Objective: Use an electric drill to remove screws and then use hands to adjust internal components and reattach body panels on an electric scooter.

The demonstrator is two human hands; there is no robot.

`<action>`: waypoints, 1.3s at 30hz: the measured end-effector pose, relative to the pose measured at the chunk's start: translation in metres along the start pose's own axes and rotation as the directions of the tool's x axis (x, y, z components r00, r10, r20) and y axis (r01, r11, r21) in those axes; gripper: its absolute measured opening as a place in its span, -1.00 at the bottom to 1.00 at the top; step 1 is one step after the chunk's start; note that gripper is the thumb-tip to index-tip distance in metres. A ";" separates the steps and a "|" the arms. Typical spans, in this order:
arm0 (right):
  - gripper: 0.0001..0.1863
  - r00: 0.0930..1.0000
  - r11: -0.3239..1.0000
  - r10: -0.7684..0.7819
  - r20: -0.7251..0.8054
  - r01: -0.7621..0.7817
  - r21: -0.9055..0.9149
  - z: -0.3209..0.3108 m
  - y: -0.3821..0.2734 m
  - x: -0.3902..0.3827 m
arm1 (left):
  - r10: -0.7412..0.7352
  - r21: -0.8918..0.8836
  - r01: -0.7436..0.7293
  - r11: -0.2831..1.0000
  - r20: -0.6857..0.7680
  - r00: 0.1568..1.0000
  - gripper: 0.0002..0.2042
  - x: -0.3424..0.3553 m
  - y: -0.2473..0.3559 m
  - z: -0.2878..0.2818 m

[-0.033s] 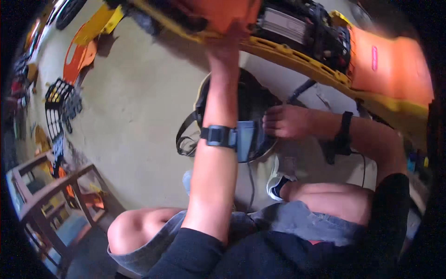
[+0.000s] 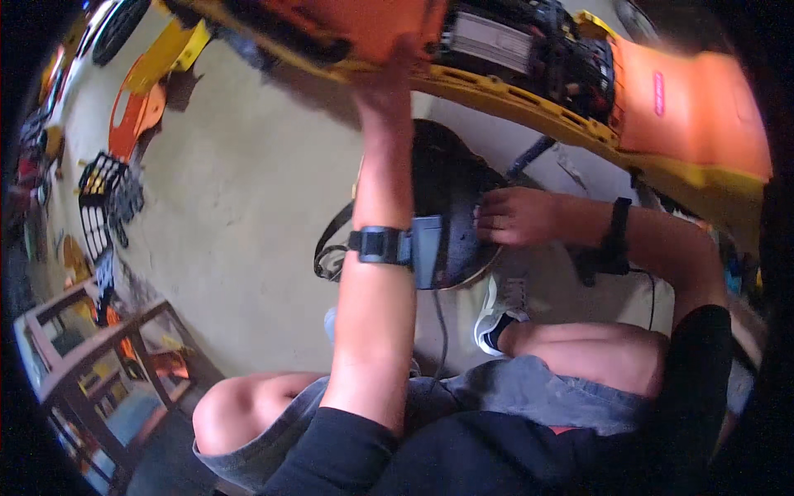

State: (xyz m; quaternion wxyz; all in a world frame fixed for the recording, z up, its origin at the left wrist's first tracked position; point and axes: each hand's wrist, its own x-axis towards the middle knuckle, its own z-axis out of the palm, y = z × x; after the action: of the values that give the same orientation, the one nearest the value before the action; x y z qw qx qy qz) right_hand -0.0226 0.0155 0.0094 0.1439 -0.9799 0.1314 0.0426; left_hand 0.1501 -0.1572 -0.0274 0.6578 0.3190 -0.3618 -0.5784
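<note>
An orange and yellow motor scooter body [image 2: 662,112] fills the top of the view, its inner parts exposed. My left hand [image 2: 385,87] reaches up to the orange panel [image 2: 364,33] at its left part. The fingers are blurred against that panel, and their grip does not show. Lower down, my right hand [image 2: 519,217] is at the right side of a black rounded bag-like item [image 2: 451,178] with a strap. Its fingers are bent and close together, and the tips are hidden, so I cannot make out what they hold. My left forearm covers part of the black item.
Loose yellow and orange panels [image 2: 136,112] lie on the floor at the upper left, with a black mesh piece [image 2: 98,198] below. A brown wooden frame [image 2: 124,331] stands at the lower left. A cable [image 2: 442,331] hangs from the box on my left wrist.
My left arm and the scooter body appear slightly further left and higher in the picture. My right hand stays beside the black item, its fingers a little further right.
</note>
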 end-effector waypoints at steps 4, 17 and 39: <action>-0.62 0.992 0.991 0.117 0.055 -0.120 0.063 0.019 -0.044 -0.069 | -0.152 0.114 0.146 0.983 0.046 0.987 -0.63 -0.003 -0.006 -0.001; -0.77 0.880 0.795 0.366 0.304 -0.465 0.389 -0.001 -0.019 -0.014 | 0.037 0.003 -0.037 0.999 -0.111 0.993 -0.45 0.000 0.009 0.010; -0.72 0.811 0.560 0.414 0.414 -0.585 0.586 0.065 -0.013 -0.002 | 0.075 0.165 -0.080 0.983 0.034 0.997 -0.50 -0.005 0.017 0.014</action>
State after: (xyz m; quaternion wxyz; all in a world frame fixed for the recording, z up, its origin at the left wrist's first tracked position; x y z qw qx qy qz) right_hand -0.0237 0.0465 -0.0488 0.4936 -0.7623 0.3938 0.1422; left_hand 0.1471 -0.1498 -0.0064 0.6458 0.3504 -0.4300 -0.5246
